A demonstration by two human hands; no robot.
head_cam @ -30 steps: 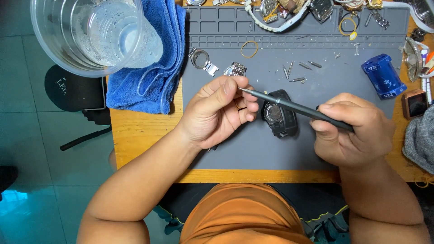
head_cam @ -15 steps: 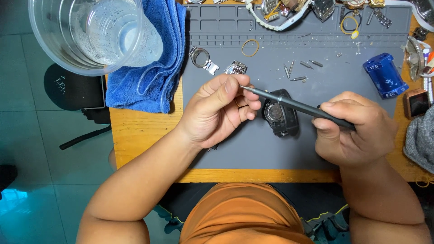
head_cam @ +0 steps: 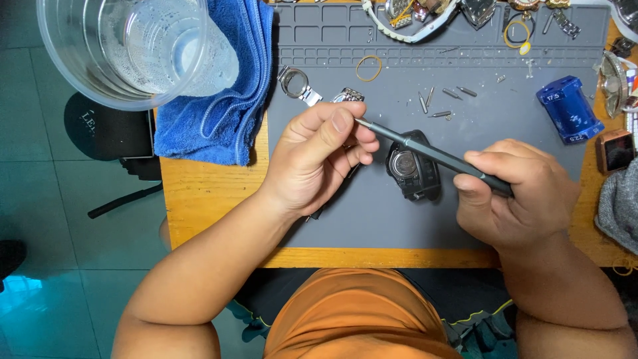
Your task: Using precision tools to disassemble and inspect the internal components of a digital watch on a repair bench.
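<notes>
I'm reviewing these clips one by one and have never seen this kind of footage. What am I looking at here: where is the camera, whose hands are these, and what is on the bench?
The single camera sits on the person's head and looks straight down. Both bare hands are theirs. The right hand grips the handle of a thin dark screwdriver; the left hand pinches its tip end. Beneath it a black watch lies on a grey work mat covering a wooden table. Around it: small screws, a blue towel, a clear plastic cup and a blue box.

Blue box (head_cam: 569, 109) with small white labels stands near the counter's right edge; beside it, a square dark-screened watch (head_cam: 615, 151).
</notes>
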